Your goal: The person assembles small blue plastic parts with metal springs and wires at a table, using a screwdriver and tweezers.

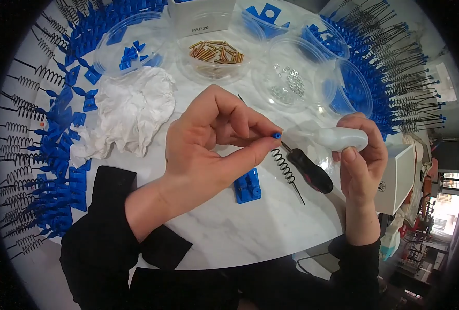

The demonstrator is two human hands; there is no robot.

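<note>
Between its thumb and index finger, my left hand (203, 139) pinches a small blue plastic piece (276, 136) whose round end shows. My right hand (363, 160) is wrapped round a small white squeeze bottle (343, 138), tilted sideways. The bottle's narrow pale nozzle points left, close by the blue piece; whether they touch I cannot tell. Below the hands, a black-handled screwdriver (310, 170) lies on the white table. Beside it is a black coil spring (285, 168) with a straight end. A blue plastic block (247, 186) sits under my left wrist.
Clear tubs hold brass-coloured pins (216, 53), small metal nuts or washers (289, 85) and blue parts (133, 54). A crumpled white cloth (131, 106) lies at left. Blue parts with black springs (27, 155) crowd the table's left and right edges. A white box (396, 175) stands at right.
</note>
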